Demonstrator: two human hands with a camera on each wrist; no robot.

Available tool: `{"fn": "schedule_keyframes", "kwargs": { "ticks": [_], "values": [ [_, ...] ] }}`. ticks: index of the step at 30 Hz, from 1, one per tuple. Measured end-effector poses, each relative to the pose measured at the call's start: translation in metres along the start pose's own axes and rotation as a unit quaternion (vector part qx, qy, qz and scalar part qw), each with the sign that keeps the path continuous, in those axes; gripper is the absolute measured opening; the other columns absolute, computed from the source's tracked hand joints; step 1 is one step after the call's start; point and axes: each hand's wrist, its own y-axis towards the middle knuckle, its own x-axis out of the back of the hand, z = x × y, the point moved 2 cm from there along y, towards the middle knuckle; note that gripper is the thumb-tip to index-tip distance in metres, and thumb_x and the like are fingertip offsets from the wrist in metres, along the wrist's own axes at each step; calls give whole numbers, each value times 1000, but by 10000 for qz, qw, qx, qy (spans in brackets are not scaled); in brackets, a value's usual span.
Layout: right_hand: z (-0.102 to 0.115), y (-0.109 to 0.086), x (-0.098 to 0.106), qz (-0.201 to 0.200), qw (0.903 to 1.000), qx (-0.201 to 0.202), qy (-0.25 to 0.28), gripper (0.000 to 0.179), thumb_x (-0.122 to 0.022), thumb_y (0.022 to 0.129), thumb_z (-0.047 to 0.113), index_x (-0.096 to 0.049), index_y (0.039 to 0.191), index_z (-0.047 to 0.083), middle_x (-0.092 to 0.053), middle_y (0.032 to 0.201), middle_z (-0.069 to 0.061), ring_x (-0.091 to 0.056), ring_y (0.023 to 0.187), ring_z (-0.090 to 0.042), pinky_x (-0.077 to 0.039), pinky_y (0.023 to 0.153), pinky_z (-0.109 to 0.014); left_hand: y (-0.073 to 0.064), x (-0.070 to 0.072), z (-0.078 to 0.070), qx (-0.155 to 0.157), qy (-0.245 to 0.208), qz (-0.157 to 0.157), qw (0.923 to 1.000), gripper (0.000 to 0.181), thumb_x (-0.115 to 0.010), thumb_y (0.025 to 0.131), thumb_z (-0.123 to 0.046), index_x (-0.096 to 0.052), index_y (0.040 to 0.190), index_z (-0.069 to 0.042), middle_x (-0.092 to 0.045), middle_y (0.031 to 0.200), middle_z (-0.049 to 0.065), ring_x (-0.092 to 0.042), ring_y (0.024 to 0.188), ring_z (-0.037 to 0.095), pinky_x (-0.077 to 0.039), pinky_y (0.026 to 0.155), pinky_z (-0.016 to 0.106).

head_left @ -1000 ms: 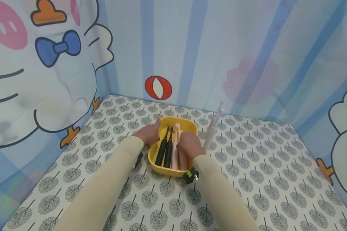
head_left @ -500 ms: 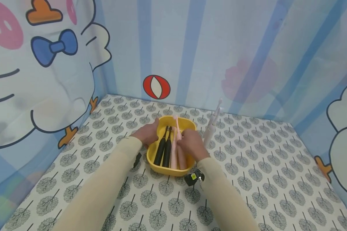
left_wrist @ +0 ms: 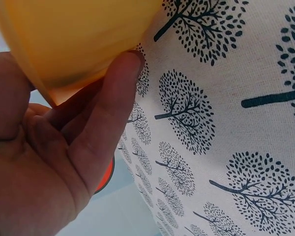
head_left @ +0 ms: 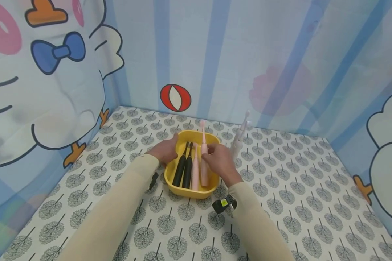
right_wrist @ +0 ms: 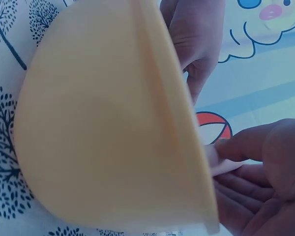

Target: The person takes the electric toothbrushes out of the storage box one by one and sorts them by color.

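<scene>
In the head view, a yellow box stands on the table, with two black electric toothbrushes and a pink electric toothbrush lying side by side in it. My left hand grips the box's left wall; the left wrist view shows fingers on both sides of the yellow wall. Between thumb and fingers, my right hand pinches a second pink electric toothbrush. That brush is raised above the others, its head past the box's far rim. From the right wrist, the box wall hides most of it.
White electric toothbrushes stand upright just right of the box, partly behind my right hand. A tree-patterned cloth covers the table. Behind it hangs a cartoon-printed curtain.
The pink toothbrush in my right hand has come up from among the others, its head rising toward the far rim. My right hand has shifted slightly right; my left hand stays on the box.
</scene>
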Motion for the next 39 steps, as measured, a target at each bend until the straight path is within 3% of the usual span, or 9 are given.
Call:
{"fn": "schedule_keyframes", "kwargs": {
  "ticks": [14, 28, 39],
  "values": [
    [-5, -7, 13, -536, 9934, 479, 895, 41, -69, 89, 18, -63, 129, 13, -68, 106, -2, -64, 97, -18, -54, 83, -36, 2, 1, -2, 91, 103, -10, 9999, 84, -49, 98, -7, 10, 156, -13, -53, 130, 20, -64, 64, 20, -57, 54, 34],
    [-13, -18, 39, -935, 9871, 306, 1262, 39, -70, 90, 22, -63, 129, 15, -69, 108, -4, -65, 98, -19, -54, 83, -36, 0, 1, -1, 51, 68, -26, 10000, 83, -50, 98, -8, 10, 156, -14, -53, 130, 20, -64, 67, 20, -57, 58, 36],
    [-19, -29, 62, -1123, 9817, 423, 1477, 41, -70, 91, 28, -63, 130, 15, -68, 112, -4, -64, 101, -18, -52, 87, -37, 0, 0, -2, 99, 57, -39, 9999, 83, -49, 99, -8, 11, 156, -15, -51, 132, 21, -64, 65, 21, -57, 57, 35]
  ]
}}
